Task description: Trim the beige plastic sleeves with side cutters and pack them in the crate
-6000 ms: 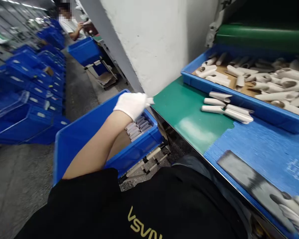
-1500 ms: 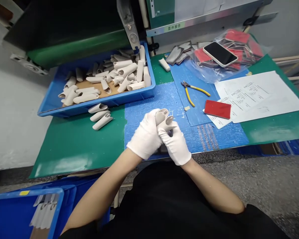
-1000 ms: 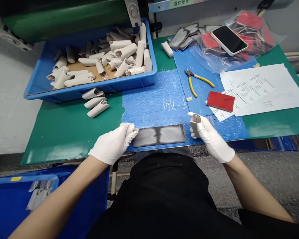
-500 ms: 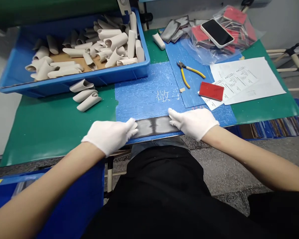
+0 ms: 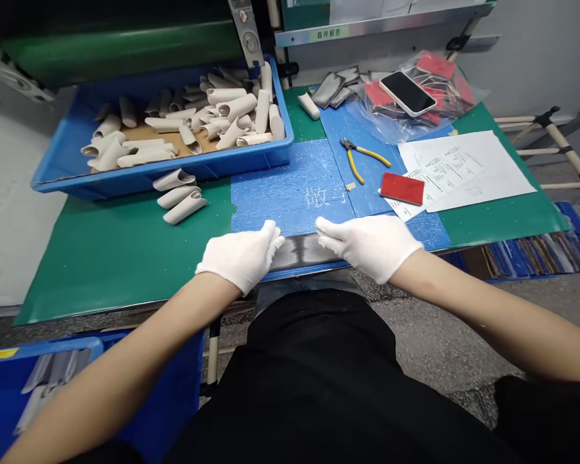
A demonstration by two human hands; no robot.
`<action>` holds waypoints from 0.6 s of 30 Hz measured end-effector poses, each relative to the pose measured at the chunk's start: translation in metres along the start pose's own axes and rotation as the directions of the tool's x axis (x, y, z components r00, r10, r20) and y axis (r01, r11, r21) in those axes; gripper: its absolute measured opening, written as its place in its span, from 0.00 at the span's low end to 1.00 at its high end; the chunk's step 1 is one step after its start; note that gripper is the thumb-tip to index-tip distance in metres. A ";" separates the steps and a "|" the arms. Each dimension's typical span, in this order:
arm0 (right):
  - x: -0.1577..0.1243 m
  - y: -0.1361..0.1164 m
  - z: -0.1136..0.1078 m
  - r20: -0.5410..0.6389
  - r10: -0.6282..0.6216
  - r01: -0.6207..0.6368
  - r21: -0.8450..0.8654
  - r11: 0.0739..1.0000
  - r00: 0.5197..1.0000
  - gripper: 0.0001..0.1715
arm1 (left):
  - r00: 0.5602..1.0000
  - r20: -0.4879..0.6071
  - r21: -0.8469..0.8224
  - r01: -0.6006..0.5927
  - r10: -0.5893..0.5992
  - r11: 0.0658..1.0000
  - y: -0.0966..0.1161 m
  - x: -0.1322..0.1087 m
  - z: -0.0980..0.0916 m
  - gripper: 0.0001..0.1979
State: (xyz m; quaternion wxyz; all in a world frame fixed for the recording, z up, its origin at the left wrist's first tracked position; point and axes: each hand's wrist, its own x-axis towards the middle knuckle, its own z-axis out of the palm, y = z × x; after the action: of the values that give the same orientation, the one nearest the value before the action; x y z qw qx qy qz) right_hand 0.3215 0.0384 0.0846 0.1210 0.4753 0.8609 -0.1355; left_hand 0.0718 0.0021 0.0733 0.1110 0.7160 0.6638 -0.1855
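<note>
Both my hands wear white gloves and rest on a dark grey strip (image 5: 299, 250) at the near edge of the blue mat (image 5: 290, 193). My left hand (image 5: 241, 256) covers the strip's left end, fingers together and pointing right. My right hand (image 5: 370, 238) covers the right end, fingers together and pointing left. Whatever lies under either palm is hidden. A short gap of bare strip shows between the fingertips. Three loose beige curved sleeves (image 5: 178, 196) lie on the green table cover left of the mat.
A blue tray (image 5: 174, 174) with several beige sleeves stands at the back left. Yellow-handled cutters (image 5: 360, 160), a red pad (image 5: 402, 188), papers (image 5: 459, 169), a phone (image 5: 406, 93) on bagged red pads sit right. A blue bin (image 5: 9, 386) with grey pieces is on the floor left.
Both hands, each holding a beige sleeve a second ago, came down onto the strip and slid toward each other along it. The view has shifted slightly.
</note>
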 end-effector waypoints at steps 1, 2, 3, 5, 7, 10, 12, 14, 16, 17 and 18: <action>0.005 -0.006 0.005 -0.016 0.026 -0.025 0.039 0.999 1.000 0.31 | 1.000 -0.003 -0.017 0.029 -0.029 0.999 0.005 -0.004 0.000 0.29; 0.010 -0.011 0.010 -0.016 0.052 -0.051 0.070 0.996 0.999 0.31 | 0.998 -0.006 -0.027 0.062 -0.062 0.998 0.010 -0.007 0.001 0.29; 0.014 -0.016 0.016 -0.012 0.073 -0.072 0.092 0.993 0.997 0.31 | 0.995 -0.017 -0.039 0.096 -0.096 0.995 0.014 -0.010 0.002 0.29; 0.021 -0.025 0.025 -0.037 0.108 -0.103 0.125 0.987 0.993 0.30 | 0.984 -0.069 -0.082 0.156 -0.162 0.984 0.016 -0.014 0.004 0.30; 0.023 -0.031 0.032 -0.089 0.127 -0.114 0.137 0.984 0.988 0.29 | 0.965 -0.127 -0.162 0.209 -0.230 0.964 0.009 -0.015 0.006 0.32; 0.018 -0.041 0.040 -0.145 0.137 -0.126 0.083 0.989 0.980 0.29 | 0.900 -0.209 -0.299 0.314 -0.383 0.901 -0.019 -0.009 0.011 0.33; 0.012 -0.049 0.047 -0.179 0.172 -0.171 0.023 0.985 0.969 0.30 | 0.836 -0.205 -0.376 0.412 -0.508 0.830 -0.042 -0.005 0.018 0.32; 0.004 -0.054 0.051 -0.185 0.211 -0.215 -0.004 0.977 0.960 0.30 | 0.802 -0.146 -0.438 0.473 -0.580 0.764 -0.059 -0.004 0.028 0.31; -0.001 -0.057 0.049 -0.149 0.216 -0.219 -0.002 0.976 0.965 0.29 | 0.814 -0.100 -0.476 0.466 -0.572 0.746 -0.063 -0.007 0.035 0.30; -0.001 -0.058 0.046 -0.138 0.220 -0.222 -0.004 0.975 0.966 0.29 | 0.838 -0.096 -0.475 0.435 -0.536 0.765 -0.059 -0.010 0.036 0.31; 0.000 -0.059 0.042 -0.140 0.230 -0.234 -0.015 0.972 0.963 0.29 | 0.873 -0.101 -0.459 0.385 -0.478 0.801 -0.052 -0.013 0.035 0.31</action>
State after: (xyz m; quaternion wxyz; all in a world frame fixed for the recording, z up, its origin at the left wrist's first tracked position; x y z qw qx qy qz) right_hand 0.2746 -0.0064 0.0524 0.0841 0.5792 0.8075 -0.0739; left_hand 0.0152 -0.0188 0.0515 0.1474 0.5188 0.8418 0.0205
